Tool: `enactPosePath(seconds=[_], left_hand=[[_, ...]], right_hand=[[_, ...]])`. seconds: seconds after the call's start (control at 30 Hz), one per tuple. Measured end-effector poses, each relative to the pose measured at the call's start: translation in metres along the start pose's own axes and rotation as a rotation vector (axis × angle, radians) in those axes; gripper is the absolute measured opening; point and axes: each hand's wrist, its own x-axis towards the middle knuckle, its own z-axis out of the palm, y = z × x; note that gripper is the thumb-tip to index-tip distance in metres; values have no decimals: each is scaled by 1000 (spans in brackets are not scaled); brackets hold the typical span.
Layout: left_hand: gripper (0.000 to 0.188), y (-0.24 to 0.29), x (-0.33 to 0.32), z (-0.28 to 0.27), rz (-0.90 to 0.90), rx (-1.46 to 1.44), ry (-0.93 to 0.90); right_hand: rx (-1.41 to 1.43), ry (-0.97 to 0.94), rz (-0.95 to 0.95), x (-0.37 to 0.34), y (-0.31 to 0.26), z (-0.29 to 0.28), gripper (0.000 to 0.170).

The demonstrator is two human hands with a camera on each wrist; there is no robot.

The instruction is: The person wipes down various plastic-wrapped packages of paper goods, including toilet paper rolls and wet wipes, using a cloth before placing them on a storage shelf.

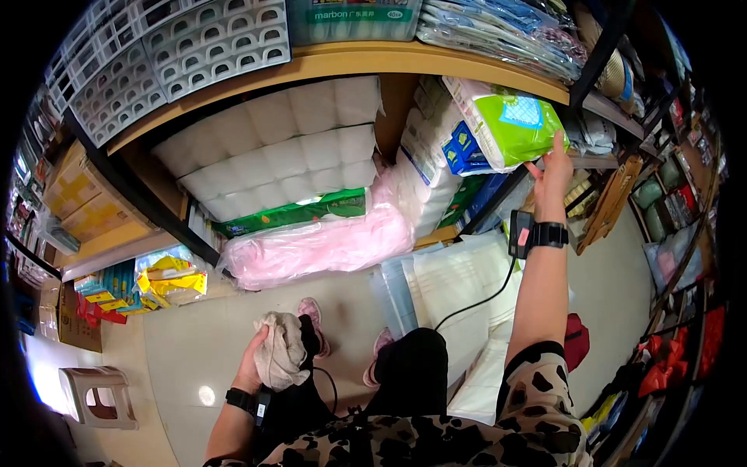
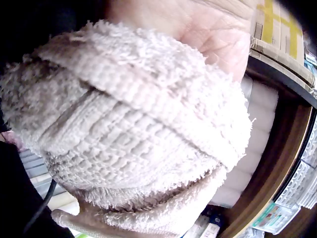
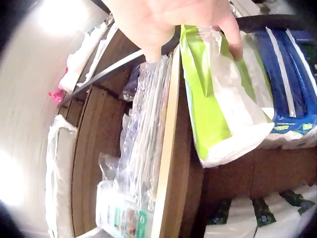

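Observation:
In the head view my left hand [image 1: 249, 364] grips a crumpled, pale beige towel [image 1: 282, 352] low in front of my legs. The towel [image 2: 129, 134] fills most of the left wrist view, its terry pile and ribbed weave showing; most fingers are hidden by it. My right arm reaches out to the shelf, where my right hand [image 1: 554, 175] holds the near end of a green and white plastic-wrapped pack [image 1: 502, 117]. From the right wrist, the fingers bend over the end of this pack [image 3: 218, 104], which lies beside a blue pack [image 3: 282, 74].
White paper rolls [image 1: 288, 148] fill the shelf compartment, with a pink bundle [image 1: 327, 243] in front. Clear plastic baskets [image 1: 218, 39] stand on the upper board [image 1: 350, 56]. Large white packs [image 1: 459, 288] lie on the floor by my feet. A stool [image 1: 97, 377] stands at left.

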Motion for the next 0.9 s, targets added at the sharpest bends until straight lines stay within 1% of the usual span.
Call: enactPosePath(seconds=[0.07, 0.17, 0.27, 0.3, 0.33, 0.4, 0.47, 0.5, 0.53, 0.67, 0.77, 0.8, 0.83, 0.9], left_hand=[[43, 0, -2, 2, 9, 6, -11], [43, 0, -2, 1, 8, 13, -14], [43, 0, -1, -5, -9, 58, -22], [42, 0, -6, 6, 40, 84, -14], [40, -2, -3, 0, 76, 119, -13], [40, -3, 3, -13, 48, 72, -32], [39, -3, 4, -15, 38, 61, -17], [39, -3, 3, -15, 34, 65, -11], [38, -2, 3, -14, 27, 67, -2], [37, -1, -4, -6, 11, 78, 11], [36, 1, -9, -2, 125, 204, 4], [35, 4, -12, 2, 190, 224, 33], [36, 10, -22, 9, 254, 256, 69], [38, 22, -23, -15, 321, 217, 75]], right_hand=[[90, 28, 103, 1, 0, -1, 56], [226, -125, 324, -9, 10, 9, 56], [433, -299, 339, 6, 29, 15, 53], [460, -291, 321, 7, 30, 17, 47], [510, -274, 285, 6, 28, 22, 44], [578, -262, 280, -10, 16, 23, 42], [619, -273, 268, -27, 19, 12, 43], [615, -262, 269, -41, 20, 4, 45], [584, -238, 211, -62, 15, -1, 47], [566, -242, 280, -123, 13, -56, 42], [522, -284, 317, -166, 4, -94, 44], [502, -296, 353, -179, 1, -103, 45], [471, -349, 430, -191, 1, -111, 46], [400, -442, 616, -221, 3, -134, 48]])
